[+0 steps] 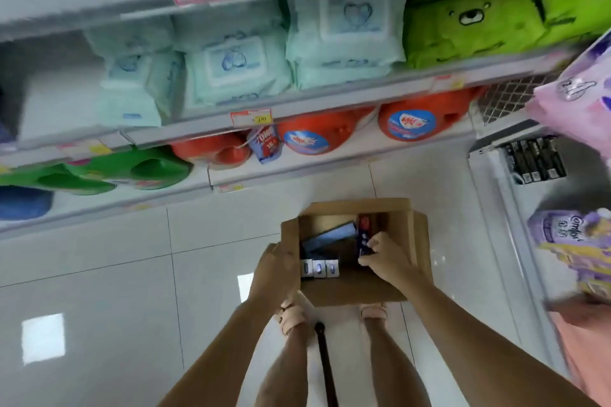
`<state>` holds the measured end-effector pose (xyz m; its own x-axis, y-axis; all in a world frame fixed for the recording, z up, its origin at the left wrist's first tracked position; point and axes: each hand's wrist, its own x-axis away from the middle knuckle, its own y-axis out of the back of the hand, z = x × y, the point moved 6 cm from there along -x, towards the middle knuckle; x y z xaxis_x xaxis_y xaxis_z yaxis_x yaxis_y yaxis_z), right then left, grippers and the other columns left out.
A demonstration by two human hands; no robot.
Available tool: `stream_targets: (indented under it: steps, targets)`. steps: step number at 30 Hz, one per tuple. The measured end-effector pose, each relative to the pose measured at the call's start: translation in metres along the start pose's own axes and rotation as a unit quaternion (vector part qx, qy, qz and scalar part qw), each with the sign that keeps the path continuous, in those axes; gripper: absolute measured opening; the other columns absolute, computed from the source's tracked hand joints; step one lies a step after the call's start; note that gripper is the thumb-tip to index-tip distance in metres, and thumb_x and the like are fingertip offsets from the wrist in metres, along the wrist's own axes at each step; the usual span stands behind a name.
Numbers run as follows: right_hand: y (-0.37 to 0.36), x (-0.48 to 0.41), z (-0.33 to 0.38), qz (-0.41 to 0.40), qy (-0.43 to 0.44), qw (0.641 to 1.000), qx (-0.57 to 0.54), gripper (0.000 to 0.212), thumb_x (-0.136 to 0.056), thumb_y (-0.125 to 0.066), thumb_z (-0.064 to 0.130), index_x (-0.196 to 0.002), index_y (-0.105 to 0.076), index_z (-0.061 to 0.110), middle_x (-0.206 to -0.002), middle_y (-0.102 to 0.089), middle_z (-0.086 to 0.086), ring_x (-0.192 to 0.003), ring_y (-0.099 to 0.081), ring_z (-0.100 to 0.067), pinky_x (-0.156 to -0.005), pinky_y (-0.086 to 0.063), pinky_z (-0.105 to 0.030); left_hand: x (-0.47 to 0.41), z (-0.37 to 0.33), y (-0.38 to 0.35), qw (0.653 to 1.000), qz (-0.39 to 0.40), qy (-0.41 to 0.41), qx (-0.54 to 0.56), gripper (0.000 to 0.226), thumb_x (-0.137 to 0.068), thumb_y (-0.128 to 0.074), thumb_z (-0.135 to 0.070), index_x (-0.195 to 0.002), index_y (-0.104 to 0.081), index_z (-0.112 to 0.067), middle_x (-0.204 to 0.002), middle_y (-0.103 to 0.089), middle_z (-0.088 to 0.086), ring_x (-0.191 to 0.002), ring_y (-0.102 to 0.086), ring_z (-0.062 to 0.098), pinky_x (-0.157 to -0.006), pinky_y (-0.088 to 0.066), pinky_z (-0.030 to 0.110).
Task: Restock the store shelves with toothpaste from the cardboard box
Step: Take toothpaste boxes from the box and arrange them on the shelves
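Observation:
An open cardboard box (410, 228) stands on the floor tiles in front of my feet. Inside it lie several toothpaste cartons (319, 269), some showing their ends in a row, and a dark blue one (330, 235) lying tilted. My right hand (385, 258) reaches into the box and pinches the end of a blue and red toothpaste carton (364, 231). My left hand (276, 264) grips the box's left flap, fingers curled over its edge.
Shelves ahead hold pale wipe packs (231, 69), green bear packs (469, 26), red detergent bottles (416, 122) and green bottles (139, 168). A right-hand rack carries purple softener pouches (568, 238) and pink packs (575, 109). A black strap (325, 363) hangs between my legs.

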<state>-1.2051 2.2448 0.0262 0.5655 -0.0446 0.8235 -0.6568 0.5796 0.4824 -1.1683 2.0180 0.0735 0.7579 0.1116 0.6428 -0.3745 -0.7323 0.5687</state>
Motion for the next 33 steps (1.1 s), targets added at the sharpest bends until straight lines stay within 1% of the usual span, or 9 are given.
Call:
stream_targets:
  steps: [4,7,10,14,18,23,28,31,33]
  targets:
    - [-0.064,-0.046,-0.034,0.039,-0.033,0.999,0.011,0.063,-0.083,-0.070,0.028,-0.135,-0.039,0.013,-0.129,-0.048,-0.011,-0.103,-0.055,-0.020,-0.075,-0.041,-0.021,-0.038,0.052,-0.056,0.997,0.047,0.059,-0.028,0.046,-0.090,-0.056,-0.020,-0.134,-0.044,-0.012,-0.133,-0.050,0.009,-0.118,-0.052,0.025,-0.089,-0.046,0.027]
    - [-0.100,-0.072,-0.040,0.044,-0.027,0.998,0.033,0.070,-0.080,-0.071,0.038,-0.139,-0.038,0.019,-0.135,-0.044,-0.011,-0.120,-0.050,-0.025,-0.094,-0.042,-0.030,-0.057,0.096,-0.086,0.995,0.040,0.088,-0.031,0.075,-0.088,-0.062,-0.030,-0.149,-0.022,-0.013,-0.156,-0.021,0.002,-0.142,-0.024,0.021,-0.107,-0.036,0.033]
    - [-0.134,-0.099,-0.039,0.077,0.006,0.996,0.044,0.082,-0.074,-0.076,0.044,-0.141,-0.035,0.022,-0.140,-0.040,-0.007,-0.127,-0.044,-0.023,-0.102,-0.036,-0.031,-0.074,0.121,-0.109,0.996,0.054,0.064,-0.019,0.085,-0.085,-0.066,-0.035,-0.151,-0.014,-0.020,-0.159,-0.013,-0.002,-0.137,-0.036,0.025,-0.103,-0.042,0.035]
    - [-0.173,-0.138,-0.042,0.131,0.041,0.982,0.130,0.087,-0.071,-0.076,0.049,-0.144,-0.031,0.030,-0.148,-0.031,-0.009,-0.133,-0.036,-0.028,-0.110,-0.032,-0.037,-0.089,0.137,-0.128,0.994,0.093,0.040,-0.040,0.096,-0.079,-0.072,-0.041,-0.152,-0.011,-0.029,-0.158,-0.016,-0.007,-0.125,-0.050,0.025,-0.092,-0.051,0.036]
    - [-0.204,-0.164,-0.047,0.184,0.073,0.955,0.220,0.077,-0.083,-0.065,0.051,-0.148,-0.027,0.033,-0.157,-0.016,-0.007,-0.141,-0.021,-0.033,-0.113,-0.025,-0.040,-0.101,0.145,-0.132,0.996,0.070,0.035,-0.034,0.091,-0.084,-0.066,-0.044,-0.152,-0.008,-0.030,-0.150,-0.038,-0.003,-0.123,-0.053,0.023,-0.093,-0.047,0.031]
    - [-0.213,-0.176,-0.056,0.148,0.088,0.956,0.236,0.068,-0.089,-0.061,0.041,-0.147,-0.028,0.033,-0.157,-0.014,-0.008,-0.142,-0.017,-0.033,-0.114,-0.026,-0.041,-0.104,0.149,-0.139,0.996,0.072,0.043,0.012,0.085,-0.087,-0.065,-0.036,-0.151,-0.008,-0.035,-0.125,-0.062,0.004,-0.104,-0.063,0.024,-0.085,-0.046,0.025]
    - [-0.209,-0.181,-0.066,0.130,0.041,0.959,0.247,0.082,-0.077,-0.065,0.057,-0.145,-0.025,0.034,-0.154,-0.010,-0.008,-0.142,-0.009,-0.036,-0.109,-0.032,-0.048,-0.104,0.150,-0.145,0.991,0.079,0.068,0.079,0.082,-0.088,-0.065,-0.030,-0.149,-0.012,-0.042,-0.116,-0.066,0.003,-0.096,-0.065,0.025,-0.079,-0.055,0.038]
    - [-0.216,-0.179,-0.067,0.099,-0.026,0.967,0.234,0.096,-0.071,-0.068,0.063,-0.146,-0.018,0.029,-0.151,-0.006,-0.009,-0.140,-0.006,-0.039,-0.108,-0.032,-0.052,-0.106,0.149,-0.148,0.991,0.077,0.070,0.086,0.080,-0.088,-0.064,-0.027,-0.149,-0.015,-0.041,-0.114,-0.068,0.003,-0.103,-0.065,0.020,-0.087,-0.052,0.035]
    - [-0.218,-0.177,-0.066,0.062,-0.073,0.971,0.220,0.092,-0.075,-0.067,0.056,-0.146,-0.017,0.025,-0.151,-0.006,-0.011,-0.138,-0.011,-0.042,-0.107,-0.034,-0.051,-0.109,0.147,-0.151,0.991,0.071,0.075,0.083,0.079,-0.088,-0.063,-0.024,-0.149,-0.016,-0.040,-0.113,-0.069,0.002,-0.104,-0.064,0.019,-0.088,-0.051,0.032]
